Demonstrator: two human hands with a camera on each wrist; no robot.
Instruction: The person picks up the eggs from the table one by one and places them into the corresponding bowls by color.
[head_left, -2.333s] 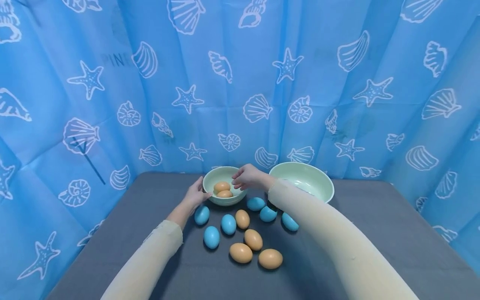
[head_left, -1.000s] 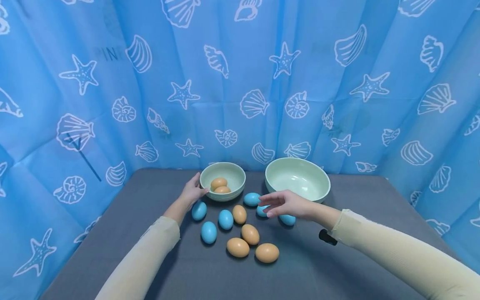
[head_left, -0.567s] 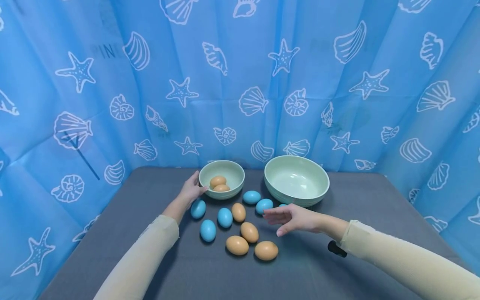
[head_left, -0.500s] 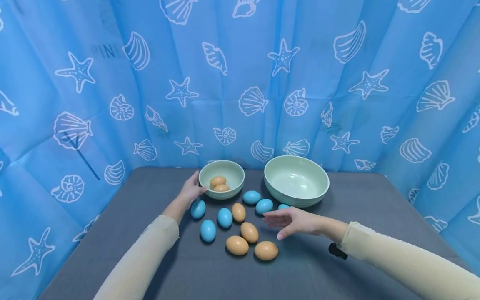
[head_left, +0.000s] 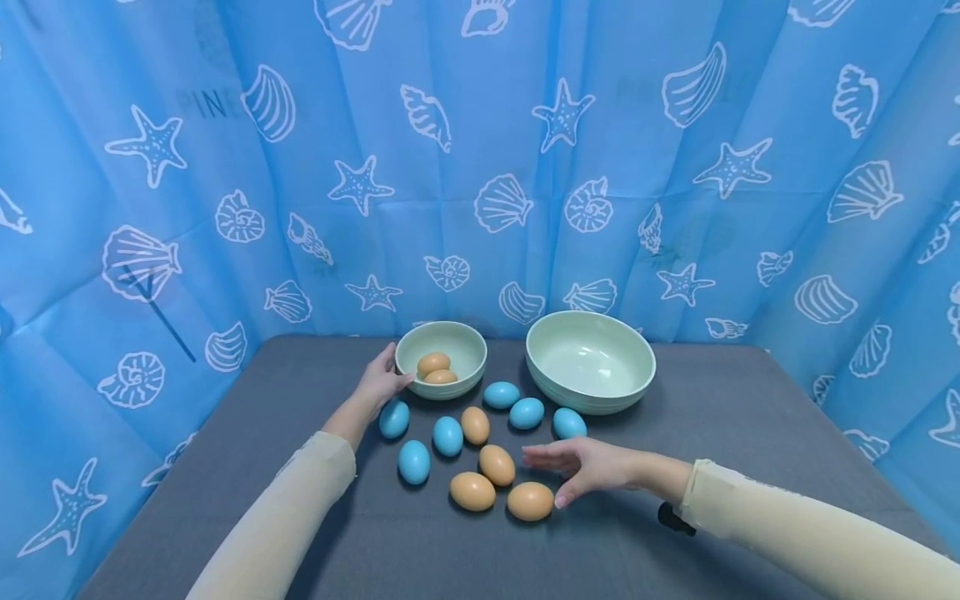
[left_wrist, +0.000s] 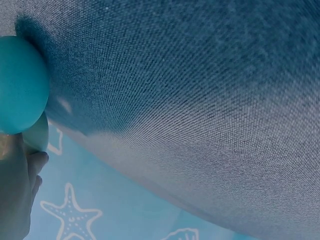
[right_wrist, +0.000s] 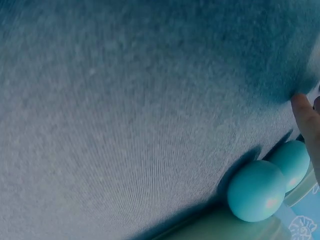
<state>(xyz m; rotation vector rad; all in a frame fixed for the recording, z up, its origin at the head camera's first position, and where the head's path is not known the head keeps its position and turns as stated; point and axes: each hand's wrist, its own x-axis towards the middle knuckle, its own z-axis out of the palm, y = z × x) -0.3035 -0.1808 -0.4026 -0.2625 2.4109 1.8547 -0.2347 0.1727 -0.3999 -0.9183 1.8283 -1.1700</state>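
Observation:
My left hand [head_left: 377, 383] grips the left rim of the smaller pale green bowl [head_left: 471, 346], thumb at the front. Two brown eggs [head_left: 434, 362] lie inside that bowl. My right hand [head_left: 592, 467] hovers low over the cloth with its fingers extended and holds nothing. Its thumb tip is close to the right side of the nearest brown egg [head_left: 530, 502]; whether they touch I cannot tell. Several more brown eggs [head_left: 472, 492] and several blue eggs [head_left: 447, 436] lie scattered between my hands. The left wrist view catches one blue egg [left_wrist: 22, 85] beside that hand.
A larger pale green bowl [head_left: 592, 358] with nothing in it stands at the back right. Three blue eggs [head_left: 527, 413] lie in front of the bowls. Grey cloth [head_left: 300, 467] covers the table, and a blue shell-print curtain [head_left: 450, 208] hangs behind it.
My right hand has left the smaller bowl, come down to the right and toward the near brown egg, uncovering a blue egg. My left hand has stayed on the bowl's rim.

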